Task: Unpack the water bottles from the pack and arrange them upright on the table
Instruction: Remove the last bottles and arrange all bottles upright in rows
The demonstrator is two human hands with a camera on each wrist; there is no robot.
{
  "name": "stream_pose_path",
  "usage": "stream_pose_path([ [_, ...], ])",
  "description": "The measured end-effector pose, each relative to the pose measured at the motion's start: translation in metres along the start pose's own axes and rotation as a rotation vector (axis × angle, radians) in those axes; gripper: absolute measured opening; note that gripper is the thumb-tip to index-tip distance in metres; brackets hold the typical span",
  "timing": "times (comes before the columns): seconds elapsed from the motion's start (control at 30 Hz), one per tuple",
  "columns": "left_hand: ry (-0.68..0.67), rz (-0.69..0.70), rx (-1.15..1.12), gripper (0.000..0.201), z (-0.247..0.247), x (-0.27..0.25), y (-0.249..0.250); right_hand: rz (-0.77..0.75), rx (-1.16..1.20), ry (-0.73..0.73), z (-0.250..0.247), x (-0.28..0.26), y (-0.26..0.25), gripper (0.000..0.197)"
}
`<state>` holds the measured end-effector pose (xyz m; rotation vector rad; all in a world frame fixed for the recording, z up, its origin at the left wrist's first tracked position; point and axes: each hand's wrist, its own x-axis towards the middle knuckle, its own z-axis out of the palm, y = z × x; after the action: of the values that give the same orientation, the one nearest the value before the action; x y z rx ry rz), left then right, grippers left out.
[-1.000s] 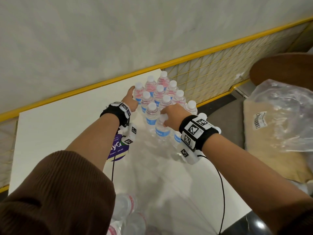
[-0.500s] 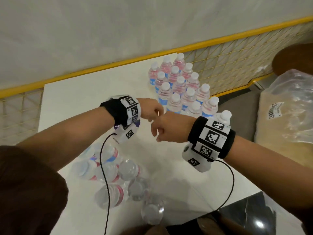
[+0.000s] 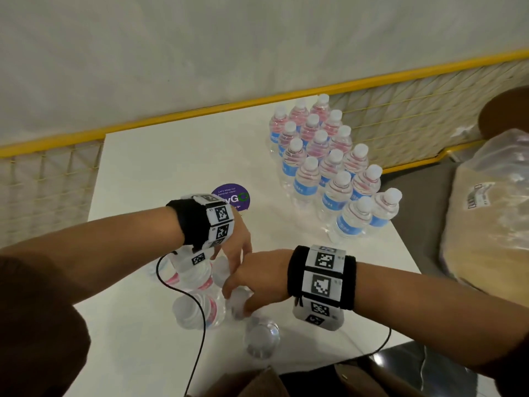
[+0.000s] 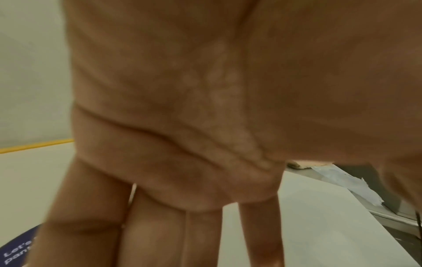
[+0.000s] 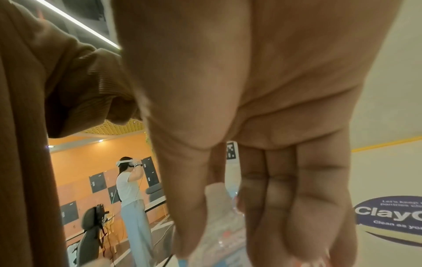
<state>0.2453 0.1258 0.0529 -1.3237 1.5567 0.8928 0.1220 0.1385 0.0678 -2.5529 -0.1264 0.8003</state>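
A white table (image 3: 177,156) carries a block of upright bottles (image 3: 329,164) at its far right and, near the front edge, a huddle of bottles in the pack (image 3: 200,305). A round purple sticker (image 3: 232,193) lies between them. Left hand (image 3: 234,245) reaches down with fingers straight; right hand (image 3: 254,279) closes thumb and fingers around a bottle top there.

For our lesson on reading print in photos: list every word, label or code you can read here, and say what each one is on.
"ClayG", cut off, on the round purple table sticker.
"Clean as yo", cut off, below it on that sticker.
"Let's keep o…" "pantries clean", small, on the sticker's top.
Blue bottle labels: letters sideways, not legible.
White tag on the plastic bag: too blurred.
Wristband squares: coded patterns; small characters beside one, too small to read.
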Motion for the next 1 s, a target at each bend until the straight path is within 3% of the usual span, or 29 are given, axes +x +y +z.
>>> stream_pose_path([
  [0.1,0.065,0.004,0.062,0.045,0.001,-0.009,0.004,-0.002,0.039,0.087,0.001,-0.004,0.004,0.03],
  [0.2,0.077,-0.044,0.012,0.037,-0.006,-0.012,0.007,0.077,0.052,0.136,-0.001,-0.015,0.015,0.034],
  [0.3,0.116,-0.083,-0.105,0.05,-0.02,-0.013,0.008,0.17,0.03,0.184,-0.002,-0.033,0.03,0.036],
  [0.63,0.533,-0.023,-0.314,0.053,-0.07,0.009,0.021,0.58,0.128,0.38,-0.005,-0.086,0.086,0.03],
  [0.8,0.78,0.021,-0.366,0.046,-0.082,0.025,0.033,0.699,0.141,0.483,0.004,-0.097,0.103,0.017],
  [0.9,0.813,0.036,-0.377,0.043,-0.083,0.03,0.037,0.718,0.209,0.527,0.008,-0.103,0.103,0.029],
  [1.0,0.764,0.073,-0.446,0.045,-0.085,0.025,0.032,0.704,0.248,0.587,0.011,-0.106,0.101,0.033],
])
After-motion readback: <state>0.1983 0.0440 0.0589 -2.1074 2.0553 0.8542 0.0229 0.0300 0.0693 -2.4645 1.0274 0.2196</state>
